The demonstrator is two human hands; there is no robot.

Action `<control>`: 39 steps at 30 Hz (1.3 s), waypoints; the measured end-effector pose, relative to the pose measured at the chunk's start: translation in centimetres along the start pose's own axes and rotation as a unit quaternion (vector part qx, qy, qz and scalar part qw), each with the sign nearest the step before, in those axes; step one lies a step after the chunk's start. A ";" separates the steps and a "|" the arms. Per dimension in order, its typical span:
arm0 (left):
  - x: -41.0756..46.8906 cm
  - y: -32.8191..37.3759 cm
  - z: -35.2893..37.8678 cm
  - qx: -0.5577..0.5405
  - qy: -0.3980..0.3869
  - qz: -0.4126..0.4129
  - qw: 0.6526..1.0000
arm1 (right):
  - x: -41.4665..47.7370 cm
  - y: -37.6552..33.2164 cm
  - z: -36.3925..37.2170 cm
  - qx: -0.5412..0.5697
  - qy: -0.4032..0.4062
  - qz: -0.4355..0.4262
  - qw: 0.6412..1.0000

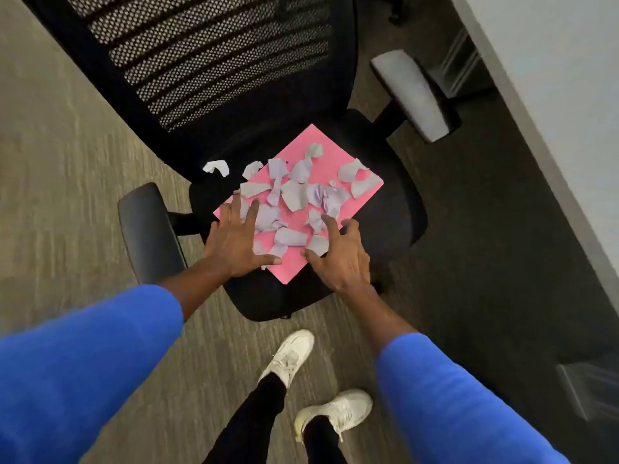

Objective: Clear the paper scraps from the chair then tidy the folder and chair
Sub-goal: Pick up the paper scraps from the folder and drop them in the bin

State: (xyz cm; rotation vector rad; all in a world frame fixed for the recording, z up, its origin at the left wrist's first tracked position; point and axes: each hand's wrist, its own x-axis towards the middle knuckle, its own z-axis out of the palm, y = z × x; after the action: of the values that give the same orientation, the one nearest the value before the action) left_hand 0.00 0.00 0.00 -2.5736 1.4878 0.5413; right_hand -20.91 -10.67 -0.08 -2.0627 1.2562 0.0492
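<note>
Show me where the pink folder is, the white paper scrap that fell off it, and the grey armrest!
Flat pink folder (330,164): head view, bare pink patch near its far edge.
White crumpled paper scrap (216,167): head view, its middle, on the black seat.
Grey padded armrest (410,93): head view, middle of the pad.

Both hands are resting spread on a pink folder (330,164) lying on the chair (385,209) seat. The left hand (234,241) and right hand (338,259) are flanking the paper scraps (294,195) scattered across it.

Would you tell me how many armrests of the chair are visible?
2: the dark armrest left of the pink folder, and the grey armrest to its upper right.
</note>
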 end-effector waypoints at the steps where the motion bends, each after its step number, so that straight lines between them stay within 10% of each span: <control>1: 0.3 -0.1 0.4 -0.012 -0.018 0.001 1.000 | 0.6 -0.4 0.4 -0.003 0.000 -0.008 1.000; 18: 2.4 -0.7 4.0 -0.082 0.011 0.064 0.995 | 6.0 -2.7 6.7 -0.122 0.029 -0.068 0.990; 39: 2.9 2.7 4.0 -0.263 0.153 0.037 0.952 | 5.3 -0.2 5.0 0.053 0.128 -0.080 0.987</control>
State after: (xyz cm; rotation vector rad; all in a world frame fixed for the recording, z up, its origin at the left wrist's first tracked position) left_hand -1.99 -2.68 -4.58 -3.1372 1.7373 0.6456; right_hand -16.41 -11.76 -5.68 -2.1187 1.2073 -0.3585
